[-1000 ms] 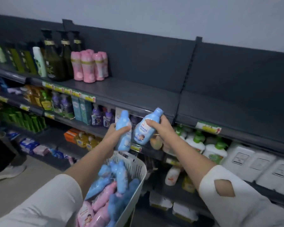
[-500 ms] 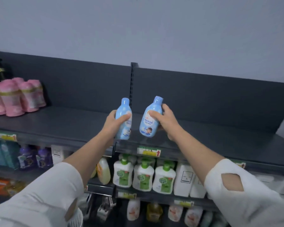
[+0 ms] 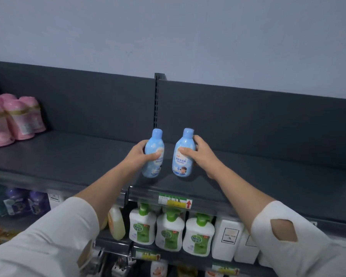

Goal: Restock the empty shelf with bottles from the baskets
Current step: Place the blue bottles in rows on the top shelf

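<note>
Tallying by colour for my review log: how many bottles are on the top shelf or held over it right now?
Blue bottles: 2, one gripped by the left hand, one by the right hand
Pink bottles: 4, grouped at the left end of the top shelf
Total: 6
</note>
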### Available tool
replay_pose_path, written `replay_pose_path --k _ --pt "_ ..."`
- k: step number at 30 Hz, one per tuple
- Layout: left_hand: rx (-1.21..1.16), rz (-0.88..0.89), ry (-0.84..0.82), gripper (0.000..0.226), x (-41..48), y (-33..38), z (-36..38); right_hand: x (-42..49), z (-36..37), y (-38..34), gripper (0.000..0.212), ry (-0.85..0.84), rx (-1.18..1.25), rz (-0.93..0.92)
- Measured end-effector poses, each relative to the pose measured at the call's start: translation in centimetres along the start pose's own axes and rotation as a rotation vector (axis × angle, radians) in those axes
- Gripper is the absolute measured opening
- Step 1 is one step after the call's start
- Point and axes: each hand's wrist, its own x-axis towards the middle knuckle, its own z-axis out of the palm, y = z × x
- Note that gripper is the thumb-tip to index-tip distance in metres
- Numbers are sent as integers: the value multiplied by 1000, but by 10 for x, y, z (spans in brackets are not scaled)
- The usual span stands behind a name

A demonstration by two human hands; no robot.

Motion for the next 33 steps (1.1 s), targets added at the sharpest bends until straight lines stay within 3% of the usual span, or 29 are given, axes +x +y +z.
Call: replay_pose_path --k 6,12,20,25,33 --pt "124 20 -105 46 35 -15 -27 24 15 10 30 12 -14 9" --pt "86 48 -245 44 58 -26 -39 34 24 24 35 26 31 45" --pt "199 110 -300 62 79 -29 -53 41 21 33 63 21 -64 137" --pt "186 124 -333 61 94 -31 -54 67 20 41 47 161 -133 150" --pt "205 117 -312 55 120 -34 -52 140 20 50 45 135 -143 108"
